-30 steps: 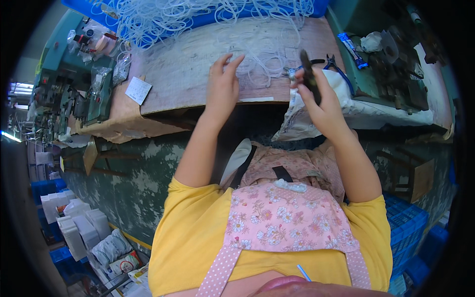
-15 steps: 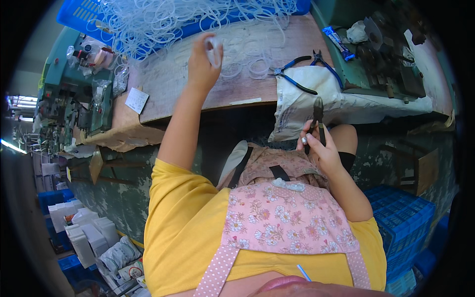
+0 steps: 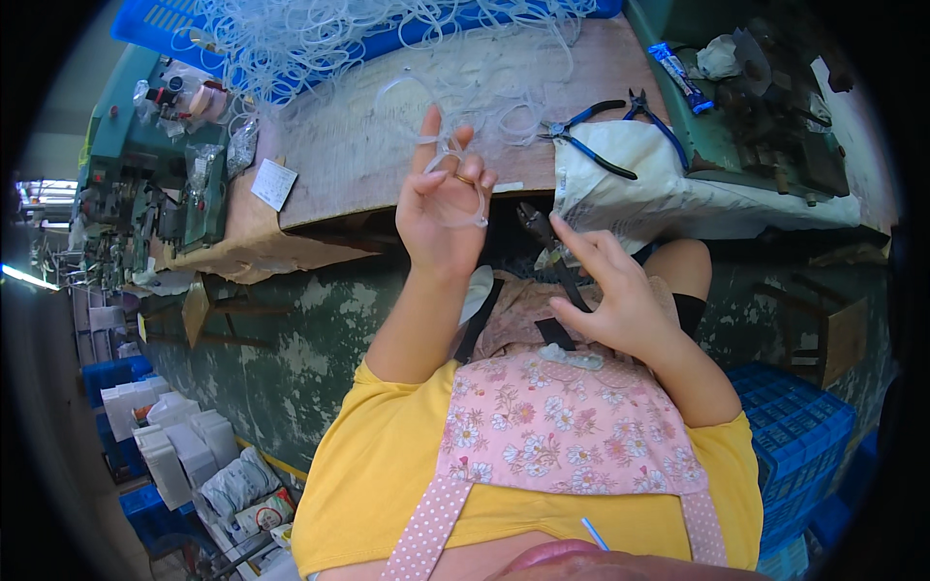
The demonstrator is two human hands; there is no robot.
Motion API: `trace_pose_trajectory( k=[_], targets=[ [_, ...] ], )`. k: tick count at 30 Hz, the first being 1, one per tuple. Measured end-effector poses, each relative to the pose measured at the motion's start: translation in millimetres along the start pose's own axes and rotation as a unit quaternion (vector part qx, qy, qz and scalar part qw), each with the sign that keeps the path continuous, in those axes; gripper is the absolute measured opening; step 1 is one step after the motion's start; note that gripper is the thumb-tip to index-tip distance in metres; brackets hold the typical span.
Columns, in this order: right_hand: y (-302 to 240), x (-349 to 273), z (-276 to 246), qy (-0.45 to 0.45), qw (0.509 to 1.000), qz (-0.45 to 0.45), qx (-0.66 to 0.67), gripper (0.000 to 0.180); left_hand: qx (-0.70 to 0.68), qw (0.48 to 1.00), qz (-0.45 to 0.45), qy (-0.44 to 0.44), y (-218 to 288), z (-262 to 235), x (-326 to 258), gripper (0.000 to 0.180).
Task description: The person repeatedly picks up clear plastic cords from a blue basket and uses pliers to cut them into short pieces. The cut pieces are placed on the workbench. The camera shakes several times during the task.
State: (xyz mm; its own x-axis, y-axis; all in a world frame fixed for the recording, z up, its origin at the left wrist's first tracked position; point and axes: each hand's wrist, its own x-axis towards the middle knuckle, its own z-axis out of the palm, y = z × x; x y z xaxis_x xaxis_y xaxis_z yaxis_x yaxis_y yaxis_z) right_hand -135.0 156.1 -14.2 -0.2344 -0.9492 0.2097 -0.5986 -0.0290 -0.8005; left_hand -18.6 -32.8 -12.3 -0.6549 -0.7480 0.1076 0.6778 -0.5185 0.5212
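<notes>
A worn wooden workbench (image 3: 368,165) stood before the seated person, with a tangle of clear tubing (image 3: 320,39) heaped at its far edge by a blue crate (image 3: 160,19), and blue-handled pliers (image 3: 596,126) lying on a white cloth (image 3: 668,194). The left hand (image 3: 441,208), raised above the bench edge, had its fingers curled around a thin clear tubing loop (image 3: 465,184) that looked light, limp and slippery, best pinched between fingertips, draping downward. The right hand (image 3: 615,300) gripped dark cutters (image 3: 550,252) over the lap, their long axis pointing up toward the bench.
</notes>
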Motion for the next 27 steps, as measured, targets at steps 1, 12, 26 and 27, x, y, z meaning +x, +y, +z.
trace_pose_trajectory(
  k=[1, 12, 26, 27],
  targets=[
    [-5.2, 1.8, 1.3, 0.028, 0.998, -0.047, -0.042, 0.078, -0.038, 0.999, -0.007, -0.016, -1.8, 4.1, -4.0, 0.072],
    [-28.9, -5.0, -2.2, 0.02, 0.981, -0.103, -0.166, 0.07, -0.04, 0.995, 0.082, -0.046, -3.6, 21.1, -22.5, 0.077],
    [-26.8, -3.8, -3.0, 0.003, 0.981, -0.102, -0.166, 0.076, -0.022, 0.995, 0.087, -0.039, -1.5, 25.5, -26.9, 0.077],
    [-24.8, -3.7, -2.7, 0.005, 0.977, -0.11, -0.18, 0.076, -0.03, 0.997, 0.052, -0.04, -0.3, 25.9, -26.3, 0.077]
  ],
)
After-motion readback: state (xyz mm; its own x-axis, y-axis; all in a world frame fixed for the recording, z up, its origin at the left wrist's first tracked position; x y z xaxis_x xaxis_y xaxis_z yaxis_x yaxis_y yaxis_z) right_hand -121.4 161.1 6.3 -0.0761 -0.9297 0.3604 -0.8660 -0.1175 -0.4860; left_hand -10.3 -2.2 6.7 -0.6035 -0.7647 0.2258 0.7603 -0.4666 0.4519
